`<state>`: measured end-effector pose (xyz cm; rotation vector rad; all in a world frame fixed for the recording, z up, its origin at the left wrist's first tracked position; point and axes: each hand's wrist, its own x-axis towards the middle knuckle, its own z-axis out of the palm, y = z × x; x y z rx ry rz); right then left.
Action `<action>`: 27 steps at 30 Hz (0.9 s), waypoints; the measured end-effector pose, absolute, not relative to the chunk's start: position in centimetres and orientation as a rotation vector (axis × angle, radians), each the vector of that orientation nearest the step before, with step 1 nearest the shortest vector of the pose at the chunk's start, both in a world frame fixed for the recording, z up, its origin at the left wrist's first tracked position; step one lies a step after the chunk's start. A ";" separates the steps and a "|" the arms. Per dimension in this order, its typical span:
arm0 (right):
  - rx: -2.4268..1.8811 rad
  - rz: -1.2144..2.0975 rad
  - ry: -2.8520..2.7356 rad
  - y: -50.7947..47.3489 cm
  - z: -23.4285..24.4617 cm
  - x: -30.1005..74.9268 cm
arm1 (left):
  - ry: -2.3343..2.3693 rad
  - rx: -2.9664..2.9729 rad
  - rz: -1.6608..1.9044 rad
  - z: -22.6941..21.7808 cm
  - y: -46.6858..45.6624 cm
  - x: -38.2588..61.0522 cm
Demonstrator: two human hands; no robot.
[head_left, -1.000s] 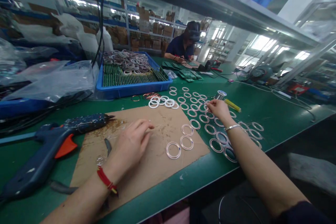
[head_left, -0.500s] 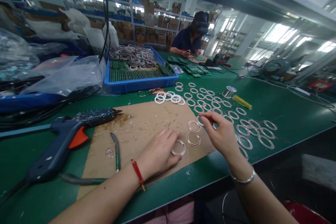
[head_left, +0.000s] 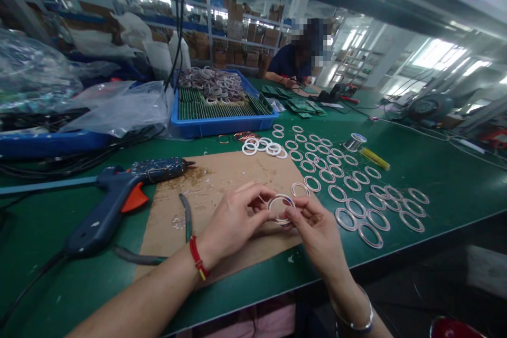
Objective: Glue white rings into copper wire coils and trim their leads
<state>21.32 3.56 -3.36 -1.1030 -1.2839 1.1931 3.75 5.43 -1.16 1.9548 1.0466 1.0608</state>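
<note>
A pale ring with a copper-coloured wire band (head_left: 281, 196) is held upright between my two hands, above the cardboard sheet (head_left: 225, 171). The fingers and thumb of my left hand (head_left: 235, 216) pinch its left edge. On its right edge my right hand (head_left: 319, 229) is closed, thumb in front. Another such ring (head_left: 293, 188) lies just behind my right fingers, partly covered. Several more wire-banded rings (head_left: 337, 193) are spread over the green table to the right. At the back edge of the cardboard, plain white rings (head_left: 249, 148) overlap in a small pile.
A glue gun (head_left: 114, 195) and cutting pliers (head_left: 186, 211) lie at left. Behind stands a blue tray (head_left: 222, 125) of circuit boards and rings. A solder spool (head_left: 355, 141) and yellow tube (head_left: 374, 158) lie at right. Across the table a person (head_left: 291, 60) works beside green boards.
My left hand has lifted a ring off the cardboard. My right hand has moved left from the spread rings and taken hold of its other side. The view has shifted slightly left.
</note>
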 end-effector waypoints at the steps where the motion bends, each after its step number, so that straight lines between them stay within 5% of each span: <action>1: -1.102 1.204 -1.304 3.6 -3.2 21.6 | 1.051 1.918 1.036 -1.1 5.4 3.7; 23: -1.152 1.488 -1.784 0.5 -1.0 22.1 | 1.272 2.131 0.644 -2.6 5.7 3.2; 27: -1.289 1.043 -1.647 0.4 0.3 27.7 | 1.449 2.089 0.604 -3.3 6.8 1.9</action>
